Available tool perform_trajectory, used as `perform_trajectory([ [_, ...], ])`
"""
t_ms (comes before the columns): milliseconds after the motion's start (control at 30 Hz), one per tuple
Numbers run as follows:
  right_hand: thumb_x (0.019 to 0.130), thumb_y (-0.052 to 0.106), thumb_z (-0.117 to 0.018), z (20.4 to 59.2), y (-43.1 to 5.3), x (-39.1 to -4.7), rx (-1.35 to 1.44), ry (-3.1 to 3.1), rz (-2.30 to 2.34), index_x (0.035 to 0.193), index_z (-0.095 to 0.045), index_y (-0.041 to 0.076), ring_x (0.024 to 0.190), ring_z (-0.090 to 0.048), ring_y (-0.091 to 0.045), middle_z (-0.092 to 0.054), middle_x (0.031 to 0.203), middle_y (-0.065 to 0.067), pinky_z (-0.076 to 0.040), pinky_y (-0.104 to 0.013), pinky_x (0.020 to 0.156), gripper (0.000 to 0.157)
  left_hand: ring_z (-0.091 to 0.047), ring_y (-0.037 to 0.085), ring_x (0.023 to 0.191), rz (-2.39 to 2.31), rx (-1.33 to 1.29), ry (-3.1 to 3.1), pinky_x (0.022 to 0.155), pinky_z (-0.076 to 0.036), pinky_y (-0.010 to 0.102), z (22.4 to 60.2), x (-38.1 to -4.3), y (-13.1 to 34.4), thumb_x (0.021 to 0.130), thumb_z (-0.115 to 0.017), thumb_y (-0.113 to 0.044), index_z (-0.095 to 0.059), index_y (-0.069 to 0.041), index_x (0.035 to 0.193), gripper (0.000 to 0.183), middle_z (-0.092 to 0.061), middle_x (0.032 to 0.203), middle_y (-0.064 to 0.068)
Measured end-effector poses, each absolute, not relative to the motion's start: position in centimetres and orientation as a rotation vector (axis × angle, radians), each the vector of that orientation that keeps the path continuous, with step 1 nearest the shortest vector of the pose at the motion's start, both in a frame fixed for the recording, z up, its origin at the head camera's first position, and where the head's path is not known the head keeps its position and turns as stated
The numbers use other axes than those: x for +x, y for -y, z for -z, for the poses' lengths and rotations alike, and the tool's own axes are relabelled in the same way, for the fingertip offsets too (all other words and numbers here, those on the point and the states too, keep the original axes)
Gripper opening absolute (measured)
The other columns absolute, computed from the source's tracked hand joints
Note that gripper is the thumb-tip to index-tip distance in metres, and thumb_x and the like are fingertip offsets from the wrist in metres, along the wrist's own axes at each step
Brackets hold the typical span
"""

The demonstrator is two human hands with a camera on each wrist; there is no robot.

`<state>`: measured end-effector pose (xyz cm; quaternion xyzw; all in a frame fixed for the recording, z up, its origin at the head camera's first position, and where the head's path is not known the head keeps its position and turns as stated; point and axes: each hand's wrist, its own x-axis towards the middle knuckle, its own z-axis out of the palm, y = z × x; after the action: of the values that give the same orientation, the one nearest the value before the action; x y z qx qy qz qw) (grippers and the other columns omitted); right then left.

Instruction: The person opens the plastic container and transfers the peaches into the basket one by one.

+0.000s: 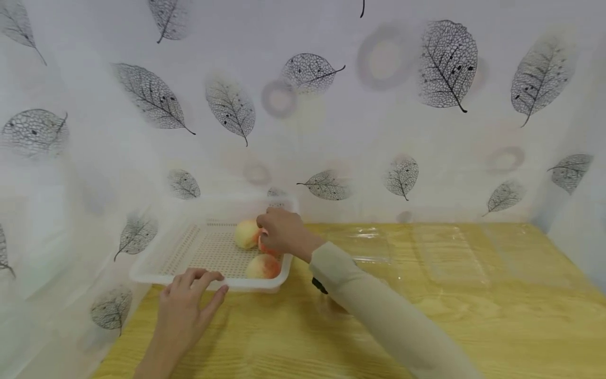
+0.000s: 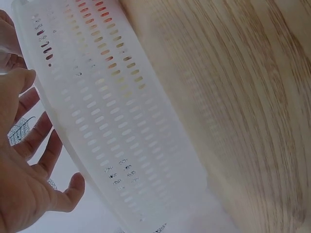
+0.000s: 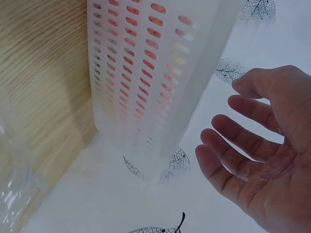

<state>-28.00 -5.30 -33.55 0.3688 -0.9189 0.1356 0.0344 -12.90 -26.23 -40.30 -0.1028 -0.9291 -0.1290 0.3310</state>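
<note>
A white perforated plastic basket (image 1: pixel 239 283) stands at the table's left back, holding peaches at its right end. Two pale yellow-and-red ones, a rear peach (image 1: pixel 246 235) and a front peach (image 1: pixel 262 267), show well; a redder peach (image 1: pixel 268 246) is partly covered by my right hand (image 1: pixel 286 231). That hand reaches over the right rim with loosely curved fingers, and the right wrist view shows nothing in its palm. My left hand (image 1: pixel 184 305) is at the front rim, its relaxed, spread fingers (image 2: pixel 41 133) beside the basket wall (image 2: pixel 107 121) in the left wrist view.
Thin clear plastic containers, among them a left one (image 1: pixel 362 245) and a middle one (image 1: pixel 452 255), lie right of the basket on the wooden table (image 1: pixel 502 331). Another clear piece shows under my right forearm. A leaf-printed white curtain (image 1: pixel 360 131) encloses the back and sides.
</note>
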Motion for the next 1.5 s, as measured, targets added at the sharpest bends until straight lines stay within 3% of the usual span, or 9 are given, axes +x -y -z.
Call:
perform_trajectory([
  [133,0.100,0.013,-0.056,33.3,4.3,-27.6,1.127,2.814,-0.404,0.099,-0.066,0.014,0.073,-0.040,-0.015,-0.056,0.086,-0.002,-0.029,-0.027,0.057,0.010,-0.065,0.037,0.092,0.352,-0.261,2.437,0.074,-0.048,0.069,40.4,-12.9,26.1,0.082,-0.085,-0.023,-0.073,-0.021,0.101,0.023,-0.068,0.103,0.006],
  [300,0.097,0.011,-0.057,33.3,3.3,-27.2,1.116,2.815,-0.411,0.108,-0.071,0.011,0.076,-0.046,-0.016,-0.061,0.092,-0.003,-0.032,-0.026,0.055,0.017,-0.065,0.038,0.092,0.351,-0.261,2.429,0.074,-0.048,0.069,40.5,-12.9,26.0,0.080,-0.086,-0.022,-0.074,-0.021,0.100,0.024,-0.068,0.102,0.007],
  [500,0.095,0.011,-0.059,33.3,2.2,-26.8,1.106,2.777,-0.449,0.101,-0.070,0.010,0.074,-0.049,-0.017,-0.062,0.089,-0.004,-0.033,-0.026,0.053,0.012,-0.065,0.038,0.092,0.349,-0.270,2.418,0.073,-0.048,0.069,40.6,-12.9,26.0,0.080,-0.086,-0.022,-0.073,-0.022,0.100,0.024,-0.068,0.102,0.007],
  [700,0.100,0.020,-0.061,33.1,1.2,-26.2,1.087,2.793,-0.424,0.126,-0.069,0.011,0.091,-0.062,-0.024,-0.068,0.113,-0.009,-0.050,-0.034,0.063,0.029,-0.065,0.039,0.093,0.348,-0.266,2.417,0.073,-0.048,0.069,40.5,-13.0,26.1,0.081,-0.085,-0.022,-0.073,-0.021,0.101,0.023,-0.068,0.104,0.008],
  [833,0.099,0.022,-0.063,32.9,0.5,-25.6,1.075,2.803,-0.437,0.127,-0.069,0.010,0.092,-0.062,-0.026,-0.068,0.113,-0.010,-0.053,-0.037,0.068,0.031,-0.065,0.038,0.093,0.352,-0.265,2.419,0.075,-0.047,0.070,40.5,-13.0,26.1,0.082,-0.085,-0.023,-0.073,-0.021,0.102,0.023,-0.068,0.104,0.008],
  [1167,0.099,0.024,-0.064,33.0,-1.3,-24.4,1.074,2.758,-0.414,0.125,-0.069,0.011,0.085,-0.059,-0.022,-0.068,0.108,-0.009,-0.049,-0.032,0.064,0.030,-0.064,0.039,0.092,0.346,-0.259,2.406,0.074,-0.047,0.070,40.6,-12.7,26.1,0.079,-0.086,-0.022,-0.073,-0.020,0.100,0.024,-0.069,0.103,0.008],
  [1500,0.097,0.022,-0.067,33.3,-2.9,-23.9,1.033,2.735,-0.440,0.121,-0.071,0.009,0.086,-0.060,-0.025,-0.069,0.105,-0.009,-0.052,-0.036,0.068,0.028,-0.064,0.039,0.094,0.348,-0.250,2.423,0.074,-0.046,0.069,40.5,-12.8,25.9,0.081,-0.085,-0.023,-0.074,-0.021,0.101,0.023,-0.069,0.103,0.008],
])
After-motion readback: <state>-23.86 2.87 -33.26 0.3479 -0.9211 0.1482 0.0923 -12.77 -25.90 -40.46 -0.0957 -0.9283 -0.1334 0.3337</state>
